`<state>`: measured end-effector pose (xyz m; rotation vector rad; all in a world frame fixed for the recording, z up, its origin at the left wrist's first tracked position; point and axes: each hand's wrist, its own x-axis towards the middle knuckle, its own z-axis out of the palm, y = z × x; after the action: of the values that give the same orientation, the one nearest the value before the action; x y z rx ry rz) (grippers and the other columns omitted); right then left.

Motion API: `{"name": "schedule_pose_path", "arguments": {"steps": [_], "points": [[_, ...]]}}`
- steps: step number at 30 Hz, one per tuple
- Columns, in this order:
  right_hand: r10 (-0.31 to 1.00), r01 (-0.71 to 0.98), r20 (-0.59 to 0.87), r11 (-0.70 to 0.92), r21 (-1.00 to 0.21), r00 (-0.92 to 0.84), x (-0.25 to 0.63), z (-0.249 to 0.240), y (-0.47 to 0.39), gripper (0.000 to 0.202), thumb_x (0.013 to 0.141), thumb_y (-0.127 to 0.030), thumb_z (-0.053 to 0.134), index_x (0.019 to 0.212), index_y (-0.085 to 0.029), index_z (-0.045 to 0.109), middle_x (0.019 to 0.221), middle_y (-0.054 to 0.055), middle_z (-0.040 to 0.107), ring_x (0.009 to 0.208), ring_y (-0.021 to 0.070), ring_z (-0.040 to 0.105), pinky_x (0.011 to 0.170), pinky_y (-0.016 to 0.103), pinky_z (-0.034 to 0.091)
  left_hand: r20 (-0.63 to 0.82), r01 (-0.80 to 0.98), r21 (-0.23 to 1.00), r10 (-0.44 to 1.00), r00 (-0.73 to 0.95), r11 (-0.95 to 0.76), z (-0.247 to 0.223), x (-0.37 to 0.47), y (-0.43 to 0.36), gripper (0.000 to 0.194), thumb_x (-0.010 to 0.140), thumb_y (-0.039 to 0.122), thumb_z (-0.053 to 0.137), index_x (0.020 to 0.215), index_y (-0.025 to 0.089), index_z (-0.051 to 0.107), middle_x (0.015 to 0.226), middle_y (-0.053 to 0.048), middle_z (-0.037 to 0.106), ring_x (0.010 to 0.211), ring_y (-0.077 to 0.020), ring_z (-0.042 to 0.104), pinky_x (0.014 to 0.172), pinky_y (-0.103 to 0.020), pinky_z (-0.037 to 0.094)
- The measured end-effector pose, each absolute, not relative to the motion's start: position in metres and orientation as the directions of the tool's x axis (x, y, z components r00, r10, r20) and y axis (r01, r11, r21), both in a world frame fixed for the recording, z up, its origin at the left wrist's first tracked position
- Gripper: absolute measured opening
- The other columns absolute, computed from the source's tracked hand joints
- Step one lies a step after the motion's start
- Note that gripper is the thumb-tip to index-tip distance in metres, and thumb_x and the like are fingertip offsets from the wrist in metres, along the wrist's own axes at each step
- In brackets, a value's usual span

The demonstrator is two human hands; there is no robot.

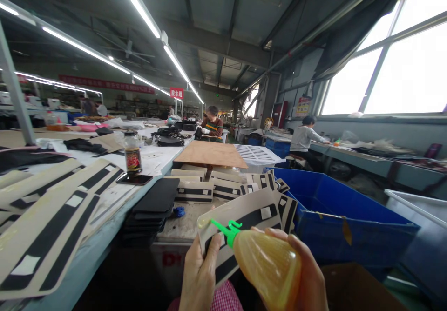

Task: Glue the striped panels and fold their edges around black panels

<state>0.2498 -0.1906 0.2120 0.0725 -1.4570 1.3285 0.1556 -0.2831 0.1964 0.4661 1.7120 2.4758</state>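
Observation:
My left hand (204, 269) grips the lower left edge of a beige panel (240, 207) with black strips and a white patch, thumb on its face. In my right hand (310, 264) is a squeeze bottle (267, 264) of amber liquid, fingers wrapped round its body. The bottle is tilted, its green nozzle (223, 229) pointing left at the panel's upper left corner. Whether the tip touches the panel I cannot tell. Behind the held panel, similar panels (193, 192) stand in rows, and a stack of black boards (155, 204) lies to their left.
On the left table lie several similar panels (45, 246), a phone (134, 179) and a labelled jar (133, 155). A blue bin (349, 227) stands at the right, beside a white bin (419, 222). Two people (212, 124) work farther back.

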Motion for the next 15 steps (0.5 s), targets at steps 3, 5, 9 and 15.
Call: {"name": "schedule_pose_path", "arguments": {"steps": [3, 5, 9, 15], "points": [[0.638, -0.594, 0.728, 0.492, -0.637, -0.252, 0.2478, 0.2152, -0.1894, 0.054, 0.087, -0.028, 0.078, 0.137, -0.025, 0.059, 0.132, 0.015, 0.068, 0.117, 0.0349, 0.071, 0.092, 0.047, 0.063, 0.162, 0.073, 0.925, 0.213, -0.964, -0.373, 0.1971, 0.1542, -0.2846, 0.058, 0.086, 0.055, 0.072, 0.135, 0.024, 0.069, 0.136, -0.01, 0.072, 0.145, -0.0328, 0.05, 0.119, -0.043, 0.041], [0.619, -0.603, 0.734, 0.481, -0.636, -0.281, 0.2465, 0.2139, -0.1893, 0.049, 0.09, -0.031, 0.074, 0.136, -0.024, 0.061, 0.128, 0.015, 0.07, 0.112, 0.0363, 0.073, 0.084, 0.048, 0.066, 0.16, 0.074, 0.925, 0.206, -0.965, -0.372, 0.1982, 0.1546, -0.2847, 0.055, 0.087, 0.054, 0.072, 0.134, 0.024, 0.07, 0.138, -0.01, 0.071, 0.146, -0.0322, 0.049, 0.12, -0.043, 0.04], [0.55, -0.632, 0.733, 0.414, -0.655, -0.4, 0.244, 0.2074, -0.1924, 0.033, 0.099, -0.041, 0.06, 0.128, -0.028, 0.067, 0.113, 0.013, 0.077, 0.098, 0.0359, 0.078, 0.072, 0.048, 0.067, 0.193, 0.102, 0.922, 0.215, -0.957, -0.374, 0.2001, 0.1568, -0.2835, 0.051, 0.087, 0.049, 0.074, 0.129, 0.022, 0.073, 0.136, -0.01, 0.072, 0.141, -0.0319, 0.054, 0.119, -0.04, 0.041], [0.629, -0.642, 0.704, 0.398, -0.655, -0.328, 0.2434, 0.2091, -0.1947, 0.053, 0.086, -0.035, 0.079, 0.137, -0.029, 0.062, 0.131, 0.015, 0.07, 0.113, 0.0372, 0.073, 0.084, 0.047, 0.066, 0.194, 0.113, 0.93, 0.207, -0.959, -0.35, 0.1962, 0.1539, -0.2847, 0.049, 0.087, 0.049, 0.073, 0.128, 0.021, 0.073, 0.134, -0.011, 0.073, 0.145, -0.0325, 0.05, 0.12, -0.042, 0.039]]}}
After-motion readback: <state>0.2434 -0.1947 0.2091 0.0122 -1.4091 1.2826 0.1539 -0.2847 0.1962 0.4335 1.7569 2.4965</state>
